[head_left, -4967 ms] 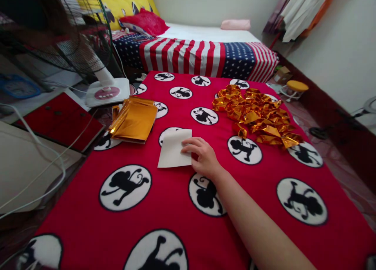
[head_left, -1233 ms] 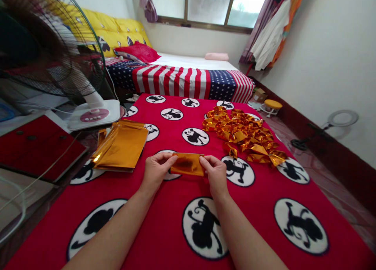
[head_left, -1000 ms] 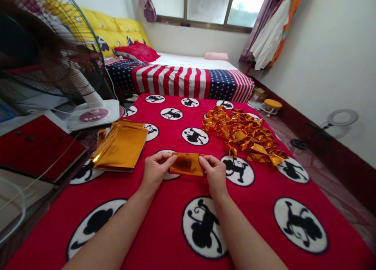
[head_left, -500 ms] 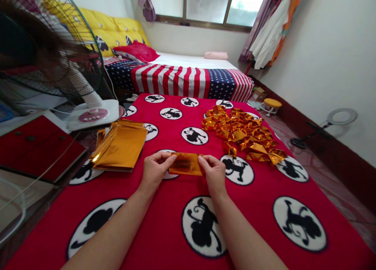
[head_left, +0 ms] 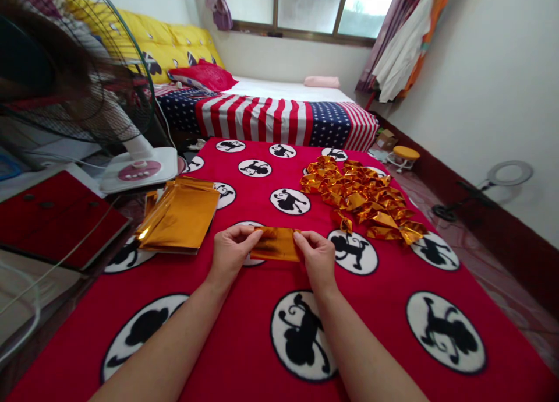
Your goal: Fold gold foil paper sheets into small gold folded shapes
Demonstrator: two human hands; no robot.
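Between my two hands is a folded strip of shiny gold foil paper (head_left: 278,244), held lengthwise from side to side. My left hand (head_left: 232,250) pinches its left end, thumb on top. At the right end, my right hand (head_left: 318,251) grips it the same way, with the fingers curled behind. To the left lies a stack of flat gold foil sheets (head_left: 186,215). A heap of folded gold foil pieces (head_left: 358,195) spreads over the cloth at the right, beyond my right hand.
A red cloth (head_left: 236,344) with round monkey prints covers the surface under my hands. On the left stands a fan (head_left: 144,166), its blades blurred, beside a dark red box (head_left: 56,215). Behind is a bed (head_left: 266,119); a yellow stool (head_left: 404,153) and ring light (head_left: 509,172) are at the right.
Both hands keep their pinch on the foil strip in nearly the same place. Only a slight shift of the view shows.
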